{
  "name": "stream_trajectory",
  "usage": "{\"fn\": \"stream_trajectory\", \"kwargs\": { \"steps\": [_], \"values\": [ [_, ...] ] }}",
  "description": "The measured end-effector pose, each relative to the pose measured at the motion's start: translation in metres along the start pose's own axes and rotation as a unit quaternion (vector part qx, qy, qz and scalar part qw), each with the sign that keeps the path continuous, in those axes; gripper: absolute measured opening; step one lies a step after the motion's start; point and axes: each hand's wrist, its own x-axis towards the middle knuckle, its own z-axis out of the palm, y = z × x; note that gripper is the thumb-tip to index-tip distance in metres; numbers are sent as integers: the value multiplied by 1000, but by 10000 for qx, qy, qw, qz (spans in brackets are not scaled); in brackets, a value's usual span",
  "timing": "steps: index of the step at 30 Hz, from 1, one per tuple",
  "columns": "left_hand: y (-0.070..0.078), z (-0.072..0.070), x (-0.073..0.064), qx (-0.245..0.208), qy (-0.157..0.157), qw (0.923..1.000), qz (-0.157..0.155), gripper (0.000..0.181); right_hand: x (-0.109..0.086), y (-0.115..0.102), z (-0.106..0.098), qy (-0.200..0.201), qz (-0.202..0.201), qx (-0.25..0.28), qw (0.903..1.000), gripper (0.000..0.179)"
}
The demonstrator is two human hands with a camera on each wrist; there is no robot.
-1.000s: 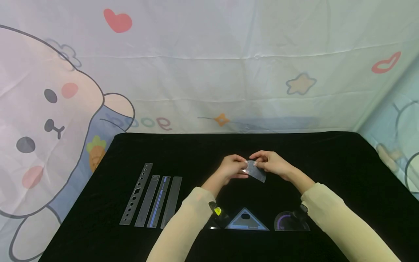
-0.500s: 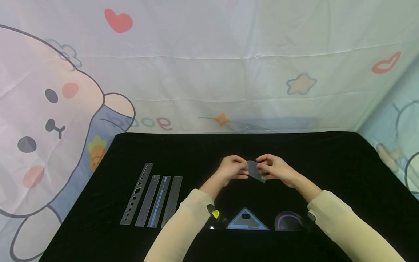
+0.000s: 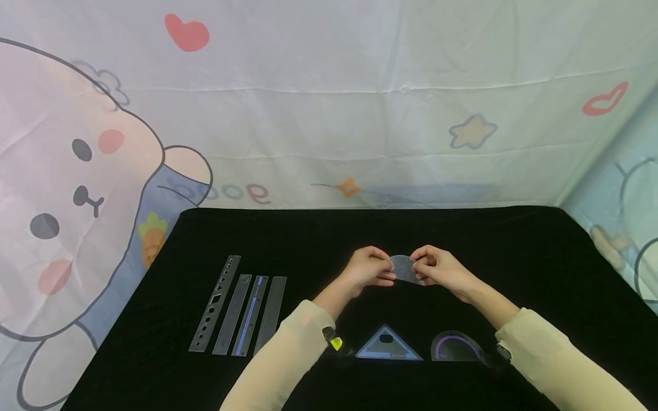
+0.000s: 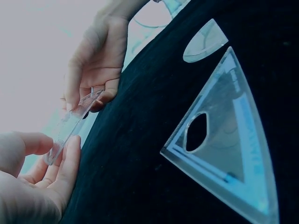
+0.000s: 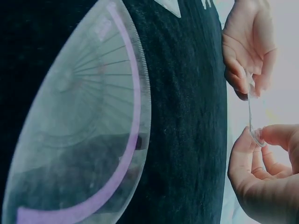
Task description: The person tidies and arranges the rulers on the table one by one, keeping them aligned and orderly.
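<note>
Between my two hands, above the black table, a small clear protractor [image 3: 403, 269] is held up with its curved edge on top. My left hand [image 3: 366, 269] pinches its left end between thumb and fingers. At the right end, my right hand [image 3: 446, 273] pinches it the same way. The left wrist view shows the clear protractor [image 4: 74, 119] tilted between both hands. Seen nearly edge-on, the protractor [image 5: 251, 112] is a thin strip in the right wrist view. Nearer to me lie a blue-marked set square [image 3: 389, 345] and a second protractor [image 3: 454, 347] with a purple arc.
Several clear rulers lie side by side at the left: one with cut-out shapes [image 3: 215, 303], a plain one [image 3: 232, 315], a blue-striped one [image 3: 249, 317] and another [image 3: 271, 314] partly behind my left sleeve. A printed curtain [image 3: 329, 114] hangs behind the black table [image 3: 534, 257].
The held protractor has turned from slanting down at the right to nearly level. My right hand has shifted right and slightly down; my left hand has moved slightly right and down.
</note>
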Motion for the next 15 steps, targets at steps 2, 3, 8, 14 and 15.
{"fn": "stream_trajectory", "kwargs": {
  "steps": [2,3,8,14,15],
  "values": [
    [1,0,-2,114,-135,9998,10,15,-2,0,-1,-43,-20,-57,10000,30],
    [1,0,-3,187,-199,9996,23,16,-3,1,-2,-72,-35,-83,9999,30],
    [3,0,-8,617,-416,9972,108,18,-8,3,-3,-159,-91,-226,9996,28],
    [3,2,-10,1236,-475,9909,245,17,-14,5,-5,-260,-266,-540,9978,26],
    [3,2,-10,1313,-484,9898,254,17,-15,5,-5,-267,-271,-563,9977,26]
  ]
}}
